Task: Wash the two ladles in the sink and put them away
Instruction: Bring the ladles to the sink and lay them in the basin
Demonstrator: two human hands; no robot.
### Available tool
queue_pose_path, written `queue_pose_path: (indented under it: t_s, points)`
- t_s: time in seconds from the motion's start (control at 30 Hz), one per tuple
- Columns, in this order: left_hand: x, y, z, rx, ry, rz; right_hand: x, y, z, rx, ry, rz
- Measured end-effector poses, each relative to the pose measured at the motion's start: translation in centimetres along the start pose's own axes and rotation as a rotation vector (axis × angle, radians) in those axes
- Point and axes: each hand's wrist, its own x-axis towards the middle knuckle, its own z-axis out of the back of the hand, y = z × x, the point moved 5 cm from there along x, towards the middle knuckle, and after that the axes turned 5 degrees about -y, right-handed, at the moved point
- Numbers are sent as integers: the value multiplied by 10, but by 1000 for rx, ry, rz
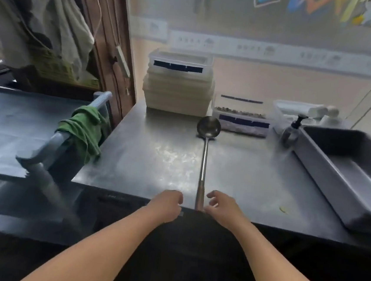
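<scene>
One long steel ladle (pixel 204 155) lies flat on the metal counter (pixel 156 155), bowl up and pointing away, handle end at the counter's front edge. My left hand (pixel 167 201) hovers just left of the handle end with fingers curled and nothing in it. My right hand (pixel 220 203) sits just right of the handle, fingers apart, not touching it. A second ladle is not in view, and neither is a sink.
A deep steel tray (pixel 344 178) stands at the right. A soap pump bottle (pixel 292 131), a stack of plastic boxes (pixel 178 85) and a lidded container (pixel 242 118) line the back. A green cloth (pixel 86 128) hangs over a grey rail at the left.
</scene>
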Motion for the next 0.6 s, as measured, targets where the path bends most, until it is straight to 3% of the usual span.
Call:
queue_pose_path:
  t_s: [0.27, 0.6]
  points:
    - [137, -38, -27, -199, 72, 216, 160, -60, 25, 212, 131, -132]
    - [221, -32, -46, -464, 154, 456, 262, -64, 5, 629, 282, -447]
